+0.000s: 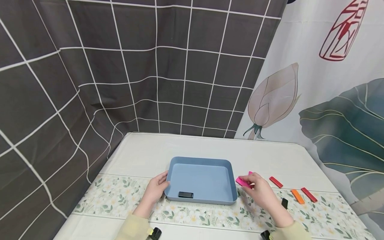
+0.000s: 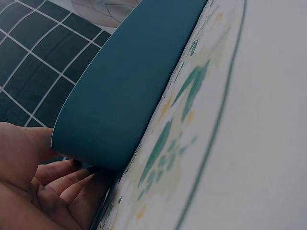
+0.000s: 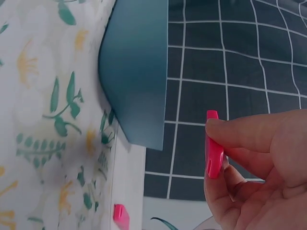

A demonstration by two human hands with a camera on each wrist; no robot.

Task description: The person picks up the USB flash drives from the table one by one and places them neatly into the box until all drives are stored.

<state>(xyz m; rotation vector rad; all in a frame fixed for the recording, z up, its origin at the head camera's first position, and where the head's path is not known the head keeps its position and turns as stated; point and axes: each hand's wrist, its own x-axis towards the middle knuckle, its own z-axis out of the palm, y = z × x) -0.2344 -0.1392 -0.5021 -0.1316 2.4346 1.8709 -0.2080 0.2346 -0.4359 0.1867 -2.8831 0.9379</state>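
Note:
A shallow blue tray (image 1: 204, 161) lies on the table with a small black rectangular piece (image 1: 185, 194) near its front left corner. My left hand (image 1: 154, 190) grips the tray's left side, its thumb at the rim and its fingers along the outer wall. Just right of the tray, my right hand (image 1: 261, 191) pinches a small bright pink rectangular piece (image 3: 214, 148) between thumb and fingers, above the tabletop. Another pink piece (image 3: 121, 216) lies on the table beyond that hand, mostly hidden by it in the head view.
Two red pieces (image 1: 276, 182) (image 1: 309, 194) and an orange piece (image 1: 297, 196) lie on the table to the right. A black object (image 1: 284, 203) shows beside my right forearm. Dark gridded cloth (image 1: 180, 66) hangs behind the table, with a printed white curtain (image 1: 306, 40) at right.

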